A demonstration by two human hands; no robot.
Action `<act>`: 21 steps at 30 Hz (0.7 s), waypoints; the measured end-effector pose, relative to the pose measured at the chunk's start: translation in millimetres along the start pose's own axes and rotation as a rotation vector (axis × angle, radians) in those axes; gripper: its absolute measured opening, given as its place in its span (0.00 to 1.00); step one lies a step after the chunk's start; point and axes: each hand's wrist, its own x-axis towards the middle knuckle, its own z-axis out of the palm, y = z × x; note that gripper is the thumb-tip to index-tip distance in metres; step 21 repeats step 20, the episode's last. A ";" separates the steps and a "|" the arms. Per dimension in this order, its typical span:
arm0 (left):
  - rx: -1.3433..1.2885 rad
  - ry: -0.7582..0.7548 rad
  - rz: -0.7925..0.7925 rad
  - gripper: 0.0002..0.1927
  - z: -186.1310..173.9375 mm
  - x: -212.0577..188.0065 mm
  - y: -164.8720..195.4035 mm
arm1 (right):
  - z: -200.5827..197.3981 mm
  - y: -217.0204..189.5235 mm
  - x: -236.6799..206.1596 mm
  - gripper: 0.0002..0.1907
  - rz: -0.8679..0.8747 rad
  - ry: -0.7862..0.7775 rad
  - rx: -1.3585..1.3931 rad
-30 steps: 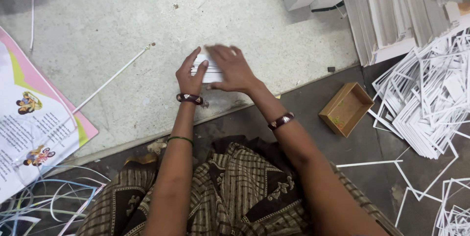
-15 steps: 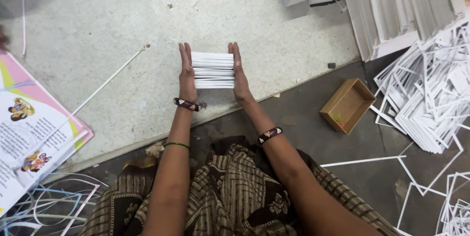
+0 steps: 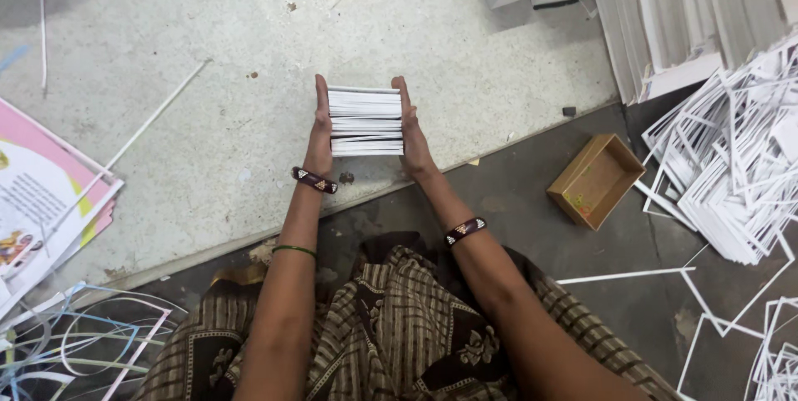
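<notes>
White cards, a squared-up stack (image 3: 366,122), sit pressed between our two hands over the pale slab (image 3: 249,60); whether the stack rests on it or is held just above, we cannot tell. Our left hand (image 3: 319,127) lies flat against the stack's left edge and our right hand (image 3: 410,128) against its right edge, palms facing each other, fingers straight and pointing away from us, so both clamp it equally. The cards' edges run crosswise from palm to palm, layered away from our body. Right of our right hand, on the darker floor, lies a small open brown box (image 3: 595,181), and beyond it a heap of white paper offcuts (image 3: 731,168). Far left lies a pink printed sheet (image 3: 41,193).
</notes>
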 end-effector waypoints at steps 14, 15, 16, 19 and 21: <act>-0.360 0.064 -0.084 0.47 6.6 0.6 -6.1 | -1.6 6.6 0.1 0.48 0.042 0.029 -0.101; -0.141 0.116 -0.057 0.42 5.1 2.0 -5.3 | -3.4 2.8 5.5 0.48 0.058 0.027 -0.209; 0.078 0.170 -0.030 0.38 3.6 2.3 -4.8 | -2.9 -0.9 9.2 0.48 0.074 0.024 -0.318; 0.018 0.183 -0.070 0.30 2.6 5.5 -9.0 | -2.8 -15.5 8.9 0.48 -0.031 0.057 -0.633; -0.026 0.190 -0.071 0.32 3.2 8.2 -10.1 | 16.0 -13.3 10.0 0.48 -0.036 0.055 -0.637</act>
